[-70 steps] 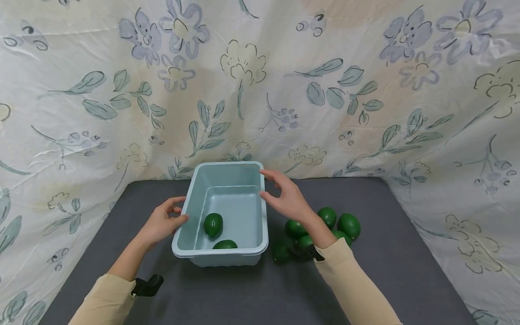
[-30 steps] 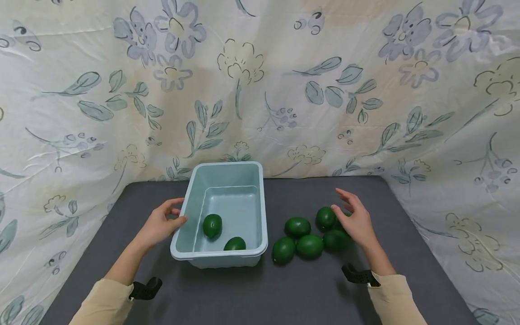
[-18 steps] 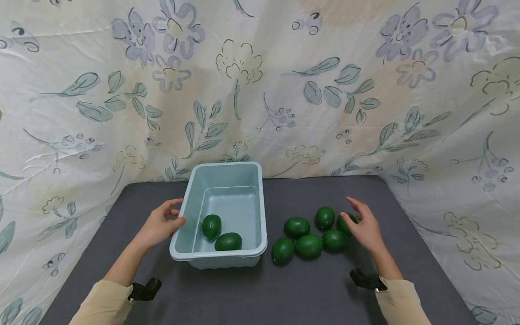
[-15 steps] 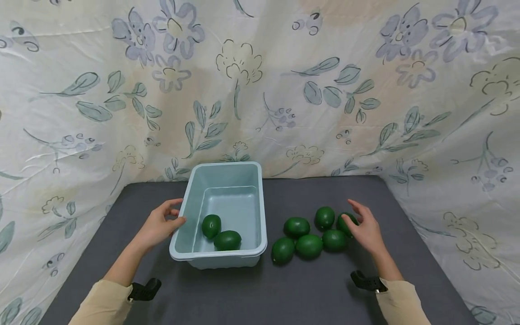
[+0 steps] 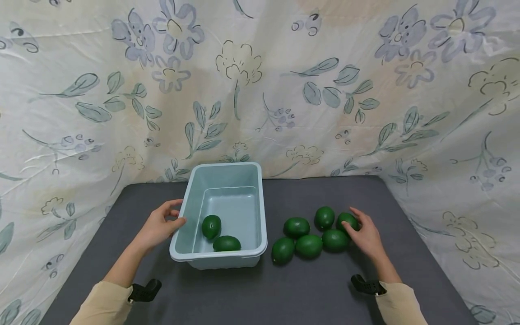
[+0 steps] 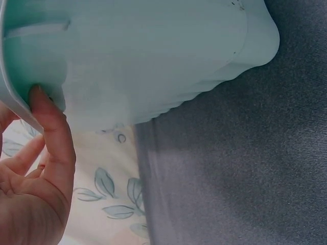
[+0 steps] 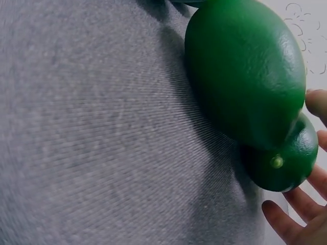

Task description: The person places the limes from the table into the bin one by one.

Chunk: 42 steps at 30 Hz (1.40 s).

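Right hand (image 5: 367,237) spread around a green fruit (image 5: 346,217), left hand (image 5: 158,226) pinching a pale-blue tub (image 5: 221,256) by its rim.
The fruit lies at the right end of a cluster; the right hand's grip is loose, unclosed. Closing thumb and fingers evenly about its middle should avoid nudging the neighbouring fruit (image 5: 335,241).

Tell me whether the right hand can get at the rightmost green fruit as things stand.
Likely yes: the right hand is right at the rightmost green fruit, with nothing visible blocking it.
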Tool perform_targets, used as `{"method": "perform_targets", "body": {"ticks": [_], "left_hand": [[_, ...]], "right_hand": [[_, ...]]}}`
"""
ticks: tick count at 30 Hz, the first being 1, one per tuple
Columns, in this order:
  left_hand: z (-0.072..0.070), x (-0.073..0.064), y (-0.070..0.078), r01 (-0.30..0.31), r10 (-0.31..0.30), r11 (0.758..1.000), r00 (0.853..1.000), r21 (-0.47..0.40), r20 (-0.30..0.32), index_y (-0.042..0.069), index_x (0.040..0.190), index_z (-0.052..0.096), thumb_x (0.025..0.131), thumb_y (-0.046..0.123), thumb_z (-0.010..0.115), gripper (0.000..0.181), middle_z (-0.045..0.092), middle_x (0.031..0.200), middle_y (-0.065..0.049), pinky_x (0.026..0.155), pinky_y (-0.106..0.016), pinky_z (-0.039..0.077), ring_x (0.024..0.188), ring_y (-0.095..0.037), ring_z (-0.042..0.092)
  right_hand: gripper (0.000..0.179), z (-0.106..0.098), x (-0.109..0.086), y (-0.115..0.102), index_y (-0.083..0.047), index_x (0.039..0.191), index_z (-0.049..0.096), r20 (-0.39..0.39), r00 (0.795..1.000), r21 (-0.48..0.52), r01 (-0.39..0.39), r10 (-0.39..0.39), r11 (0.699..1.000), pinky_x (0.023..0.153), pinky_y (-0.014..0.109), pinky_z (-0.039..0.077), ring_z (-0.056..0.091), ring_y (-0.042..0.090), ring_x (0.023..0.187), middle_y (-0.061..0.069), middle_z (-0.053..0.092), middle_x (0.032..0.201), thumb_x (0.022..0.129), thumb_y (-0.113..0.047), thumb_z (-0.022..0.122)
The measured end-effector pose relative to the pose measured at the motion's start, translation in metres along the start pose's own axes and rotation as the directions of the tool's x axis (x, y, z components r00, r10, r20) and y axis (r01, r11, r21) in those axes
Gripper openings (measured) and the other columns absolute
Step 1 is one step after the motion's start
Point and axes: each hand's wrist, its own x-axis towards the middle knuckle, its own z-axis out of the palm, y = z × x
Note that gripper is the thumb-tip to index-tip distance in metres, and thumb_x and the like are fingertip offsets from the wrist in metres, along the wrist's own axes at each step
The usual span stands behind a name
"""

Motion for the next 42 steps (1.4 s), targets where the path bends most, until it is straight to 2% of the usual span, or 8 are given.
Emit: {"method": "perform_targets", "body": {"ticks": [6, 15, 24, 32, 42], "left_hand": [[0.000, 0.000, 0.000, -0.002, 0.002, 1.000, 1.000, 0.002, -0.002, 0.004, 0.141, 0.029, 0.089, 0.014, 0.060, 0.061, 0.051, 0.111, -0.023, 0.059, -0.032, 0.052, 0.072, -0.019, 0.059], [0.000, 0.000, 0.001, -0.011, 0.011, 1.000, 1.000, 0.015, -0.003, 0.004, 0.141, 0.029, 0.089, 0.015, 0.060, 0.062, 0.051, 0.111, -0.023, 0.059, -0.031, 0.052, 0.074, -0.020, 0.058], [0.001, 0.001, 0.001, 0.001, -0.001, 1.000, 1.000, 0.014, -0.002, 0.004, 0.141, 0.029, 0.088, 0.014, 0.059, 0.062, 0.050, 0.112, -0.023, 0.059, -0.031, 0.052, 0.074, -0.019, 0.058], [0.001, 0.001, 0.000, 0.005, -0.005, 1.000, 1.000, 0.016, -0.003, 0.005, 0.141, 0.029, 0.088, 0.014, 0.060, 0.062, 0.051, 0.112, -0.023, 0.060, -0.031, 0.052, 0.074, -0.019, 0.058], [0.001, 0.000, -0.001, -0.001, 0.001, 1.000, 1.000, 0.005, -0.002, 0.004, 0.141, 0.028, 0.088, 0.014, 0.060, 0.062, 0.050, 0.112, -0.024, 0.060, -0.032, 0.053, 0.074, -0.020, 0.059]], "right_hand": [[0.060, 0.001, -0.001, 0.003, -0.003, 0.139, 0.036, 0.016, 1.000, -0.013, -0.017, 0.018, 1.000, 0.085, 0.058, 0.037, 0.044, 0.043, 0.112, 0.029, 0.037, 0.131, 0.091, -0.036, 0.055], [0.061, 0.003, -0.001, 0.006, -0.004, 0.138, 0.038, 0.042, 0.998, -0.031, -0.035, 0.036, 0.999, 0.077, 0.053, 0.040, 0.048, 0.040, 0.102, 0.028, 0.043, 0.124, 0.091, -0.040, 0.053], [0.061, 0.001, -0.001, 0.004, -0.003, 0.138, 0.038, 0.036, 0.998, -0.035, -0.052, 0.053, 0.998, 0.079, 0.054, 0.040, 0.047, 0.041, 0.105, 0.029, 0.041, 0.127, 0.091, -0.038, 0.054], [0.059, -0.002, 0.004, 0.004, -0.004, 0.138, 0.039, -0.016, 0.999, -0.039, -0.031, 0.031, 0.999, 0.074, 0.051, 0.041, 0.049, 0.038, 0.100, 0.026, 0.043, 0.125, 0.091, -0.036, 0.055], [0.059, -0.010, 0.011, -0.007, -0.005, 0.138, 0.039, -0.035, 0.999, -0.028, 0.019, -0.020, 0.999, 0.075, 0.053, 0.041, 0.048, 0.040, 0.105, 0.027, 0.042, 0.129, 0.091, -0.037, 0.056]]}}
